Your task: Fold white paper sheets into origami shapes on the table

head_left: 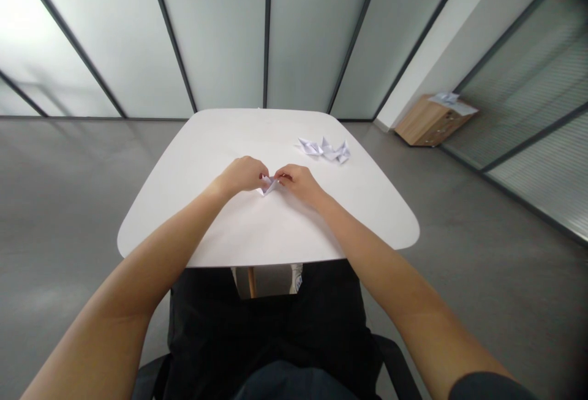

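1. While pinched between the fingers [280,175] of the left hand [243,176] and right hand [296,182], a folded paper [269,187] sits centrally over the tabletop [275,234].
2. Paper: light, soft, probably best held at its creased edges.
3. More folded papers [324,150] lie beyond the right hand.

Fingers [281,176] hide most of the folded paper [268,188] (shape unclear).

Held piece: a small white folded paper piece [269,187] is sitting pinched between the left hand [243,176] and right hand [294,183]; its creased corners are poking out below the fingers;
Other pieces: several white folded paper shapes [324,150] are lying bunched together, touching, beyond the right hand;
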A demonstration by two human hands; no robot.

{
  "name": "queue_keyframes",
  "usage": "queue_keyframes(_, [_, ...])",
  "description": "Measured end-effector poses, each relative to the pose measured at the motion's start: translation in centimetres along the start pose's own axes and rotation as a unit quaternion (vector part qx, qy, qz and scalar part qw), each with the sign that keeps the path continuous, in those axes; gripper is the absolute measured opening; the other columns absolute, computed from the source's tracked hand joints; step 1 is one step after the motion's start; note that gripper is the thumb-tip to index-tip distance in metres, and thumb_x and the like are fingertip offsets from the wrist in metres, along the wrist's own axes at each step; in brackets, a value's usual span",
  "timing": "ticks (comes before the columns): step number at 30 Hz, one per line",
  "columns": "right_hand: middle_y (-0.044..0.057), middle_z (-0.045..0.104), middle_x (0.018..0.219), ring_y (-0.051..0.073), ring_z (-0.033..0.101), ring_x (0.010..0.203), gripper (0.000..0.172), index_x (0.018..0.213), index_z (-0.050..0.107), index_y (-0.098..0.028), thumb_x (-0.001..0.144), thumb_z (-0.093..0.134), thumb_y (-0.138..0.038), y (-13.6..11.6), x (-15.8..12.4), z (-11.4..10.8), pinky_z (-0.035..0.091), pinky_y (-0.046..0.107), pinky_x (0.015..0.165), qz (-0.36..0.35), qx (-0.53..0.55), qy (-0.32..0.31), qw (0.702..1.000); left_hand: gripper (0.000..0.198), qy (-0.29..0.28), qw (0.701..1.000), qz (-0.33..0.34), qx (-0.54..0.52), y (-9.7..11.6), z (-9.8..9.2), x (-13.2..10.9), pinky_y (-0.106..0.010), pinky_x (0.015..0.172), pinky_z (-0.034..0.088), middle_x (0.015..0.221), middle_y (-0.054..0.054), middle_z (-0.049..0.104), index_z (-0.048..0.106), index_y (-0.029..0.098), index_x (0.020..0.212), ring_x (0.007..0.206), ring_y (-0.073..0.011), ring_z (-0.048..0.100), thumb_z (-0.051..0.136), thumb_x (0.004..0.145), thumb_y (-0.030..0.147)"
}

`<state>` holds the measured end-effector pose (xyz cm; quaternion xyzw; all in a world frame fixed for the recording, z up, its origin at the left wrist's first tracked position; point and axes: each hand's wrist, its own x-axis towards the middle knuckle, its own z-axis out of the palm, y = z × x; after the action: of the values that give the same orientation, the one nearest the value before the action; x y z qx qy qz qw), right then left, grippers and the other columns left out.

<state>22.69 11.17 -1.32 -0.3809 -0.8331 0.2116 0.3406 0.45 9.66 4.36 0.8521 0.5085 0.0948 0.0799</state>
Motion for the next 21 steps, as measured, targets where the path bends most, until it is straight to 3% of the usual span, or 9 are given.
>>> queue_keyframes(3, [0.004, 0.077, 0.095, 0.018, 0.07, 0.086, 0.024, 0.096, 0.079, -0.022, 0.088, 0.062, -0.009, 0.3, 0.0, -0.1, 0.052, 0.03, 0.085, 0.014, -0.004, 0.009, 1.0, 0.023, 0.005, 0.998, -0.02, -0.055, -0.3, 0.1, -0.1, -0.033, 0.079, 0.045, 0.082, -0.006, 0.078, 0.083, 0.029, 0.081, 0.083, -0.0261, 0.07, 0.071, 0.082, 0.049])
queue_keyframes(7, [0.003, 0.078, 0.093, 0.017, 0.07, 0.083, 0.022, 0.097, 0.078, -0.021, 0.088, 0.062, -0.009, 0.5, 0.1, -0.1, 0.052, 0.028, 0.083, 0.034, 0.002, 0.005, 0.999, 0.027, 0.011, 0.997, -0.043, -0.065, -0.5, -0.1, -0.4, -0.03, 0.077, 0.047, 0.083, -0.004, 0.078, 0.084, 0.032, 0.09, 0.084, -0.0251, 0.07, 0.078, 0.074, 0.054])
queue_keyframes(9, [0.002, 0.078, 0.093, 0.016, 0.071, 0.083, 0.021, 0.096, 0.078, -0.021, 0.088, 0.063, -0.009, 0.3, 0.1, -0.1, 0.053, 0.028, 0.082, 0.042, 0.006, 0.005, 0.999, 0.027, -0.006, 0.997, -0.04, -0.062, -0.5, -0.2, -0.4, -0.029, 0.076, 0.047, 0.083, -0.002, 0.079, 0.083, 0.034, 0.09, 0.084, -0.0245, 0.071, 0.082, 0.069, 0.051])
queue_keyframes(14, [0.002, 0.079, 0.093, 0.015, 0.07, 0.077, 0.019, 0.094, 0.076, -0.021, 0.088, 0.062, -0.009, -0.6, -0.1, -0.3, 0.052, 0.027, 0.079, 0.045, 0.013, 0.002, 0.999, 0.013, -0.013, 0.997, -0.049, -0.052, 0.4, -0.4, 0.3, -0.034, 0.076, 0.049, 0.075, -0.004, 0.075, 0.078, 0.028, 0.07, 0.083, -0.0283, 0.071, 0.084, 0.06, 0.034])
queue_keyframes(21, [0.002, 0.075, 0.099, 0.015, 0.069, 0.079, 0.023, 0.102, 0.071, -0.021, 0.082, 0.068, -0.01, -0.8, -0.6, -0.4, 0.053, 0.027, 0.078, 0.011, 0.002, -0.026, 1.0, 0.011, -0.023, 0.996, -0.077, 0.05, 1.4, 0.3, 1.0, -0.041, 0.081, 0.053, 0.081, -0.011, 0.077, 0.081, 0.025, 0.078, 0.085, -0.0327, 0.072, 0.076, 0.069, 0.029])
